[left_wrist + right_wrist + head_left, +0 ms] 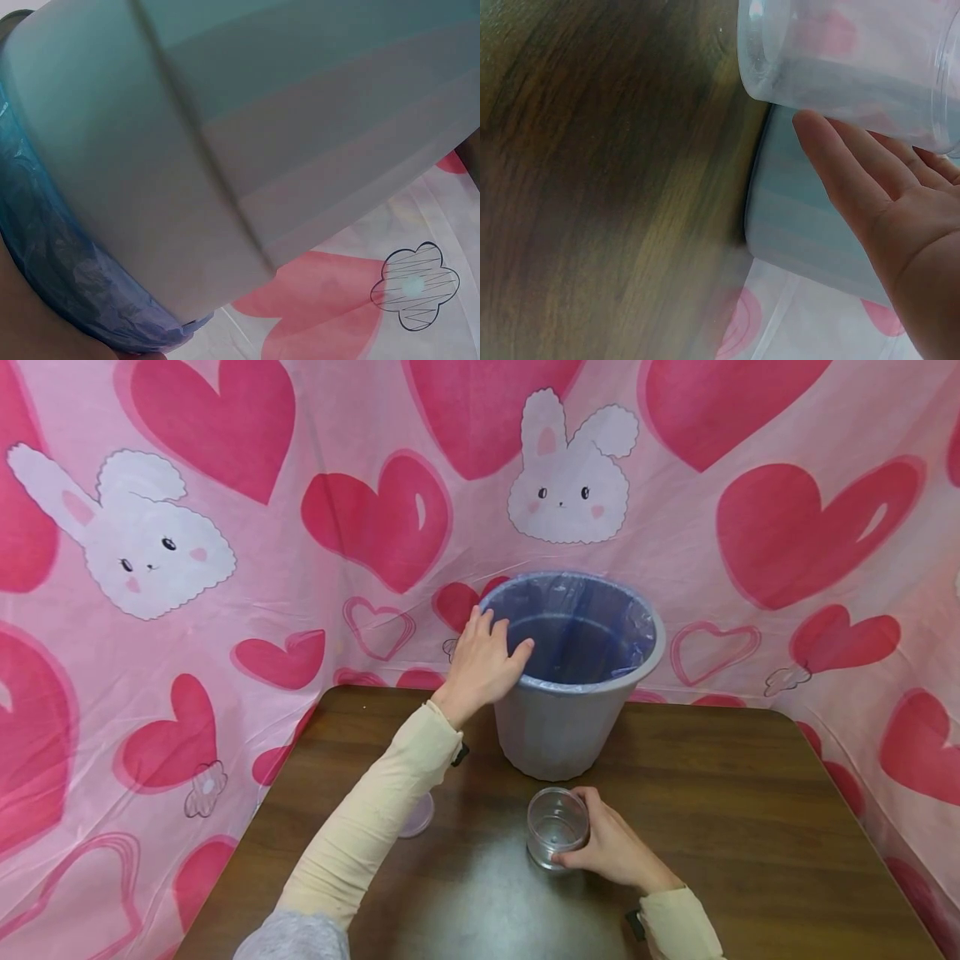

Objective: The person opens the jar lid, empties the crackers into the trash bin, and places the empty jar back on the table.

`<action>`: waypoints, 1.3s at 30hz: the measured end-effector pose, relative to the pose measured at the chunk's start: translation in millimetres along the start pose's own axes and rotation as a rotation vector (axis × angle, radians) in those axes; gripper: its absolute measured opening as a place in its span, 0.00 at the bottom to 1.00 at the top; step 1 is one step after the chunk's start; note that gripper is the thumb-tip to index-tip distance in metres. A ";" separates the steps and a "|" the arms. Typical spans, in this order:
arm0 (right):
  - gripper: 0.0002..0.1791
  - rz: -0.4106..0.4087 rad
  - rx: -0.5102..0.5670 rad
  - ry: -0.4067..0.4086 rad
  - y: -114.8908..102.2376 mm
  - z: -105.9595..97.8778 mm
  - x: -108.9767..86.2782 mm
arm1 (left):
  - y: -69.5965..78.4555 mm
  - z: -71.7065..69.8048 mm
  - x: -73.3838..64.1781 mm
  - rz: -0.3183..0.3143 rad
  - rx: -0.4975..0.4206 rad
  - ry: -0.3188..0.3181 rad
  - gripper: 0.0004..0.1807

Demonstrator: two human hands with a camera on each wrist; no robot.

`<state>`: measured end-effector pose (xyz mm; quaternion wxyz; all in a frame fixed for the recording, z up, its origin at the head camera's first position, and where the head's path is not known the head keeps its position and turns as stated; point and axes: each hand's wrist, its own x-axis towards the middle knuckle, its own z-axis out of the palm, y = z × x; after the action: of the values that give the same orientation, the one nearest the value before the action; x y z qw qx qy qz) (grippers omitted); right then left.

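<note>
A clear plastic jar (pixel 557 828), open at the top, is near the middle of the wooden table. My right hand (pixel 617 842) holds it from the right, thumb on the near side and fingers behind. The right wrist view shows the fingers (pixel 847 161) against the jar's wall (pixel 855 82). At the left rim of a grey trash bin (pixel 558 731) is my left hand (pixel 483 660), its fingers loosely spread. A blue plastic bag (pixel 585 639) lines the bin and folds over its rim. In the left wrist view the bin's side (pixel 225 150) hides most of that hand.
A round translucent lid (pixel 417 817) lies on the table (pixel 712 827), partly behind my left sleeve (pixel 375 810). Pink cloth (pixel 375 410) with hearts and rabbits hangs around the back and sides, close behind the bin.
</note>
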<state>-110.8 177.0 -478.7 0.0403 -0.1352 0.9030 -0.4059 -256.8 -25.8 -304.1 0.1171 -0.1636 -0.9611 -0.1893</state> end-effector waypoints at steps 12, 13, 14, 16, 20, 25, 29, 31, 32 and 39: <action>0.49 0.015 0.001 -0.009 3.3 3.6 -1.4 | -0.2 0.1 0.2 -0.009 0.000 0.000 0.36; 0.49 0.015 -0.001 -0.009 3.9 4.0 -1.4 | -0.3 0.1 0.1 -0.011 -0.001 0.000 0.36; 0.49 0.015 0.000 -0.011 4.4 4.3 -1.4 | -0.2 0.2 0.2 -0.011 -0.002 0.000 0.36; 0.50 0.015 -0.004 -0.015 5.9 5.2 -1.4 | -0.2 0.3 0.1 -0.012 -0.002 0.000 0.36; 0.49 0.011 -0.005 -0.020 7.4 6.5 -1.3 | -0.6 0.2 0.1 -0.007 0.000 0.006 0.36; 0.48 0.013 -0.001 -0.008 6.7 7.2 -1.4 | -0.8 -0.6 0.0 0.002 0.001 0.011 0.36; 0.48 0.016 -0.002 -0.001 5.9 7.4 -1.4 | -0.8 -0.8 0.1 -0.001 0.000 0.004 0.36; 0.48 0.015 -0.002 -0.001 5.7 7.6 -1.3 | -0.9 -0.7 0.4 -0.001 0.001 0.001 0.36; 0.48 0.015 -0.002 -0.001 5.7 7.6 -1.2 | -0.9 -0.6 0.5 -0.001 0.001 0.000 0.36; 0.47 0.003 0.010 0.002 6.8 7.6 -0.6 | -0.9 0.4 1.8 -0.003 0.001 0.002 0.36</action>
<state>-110.3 176.0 -488.9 0.0406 -0.1332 0.9012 -0.4104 -258.9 -25.9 -304.3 0.1180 -0.1620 -0.9613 -0.1893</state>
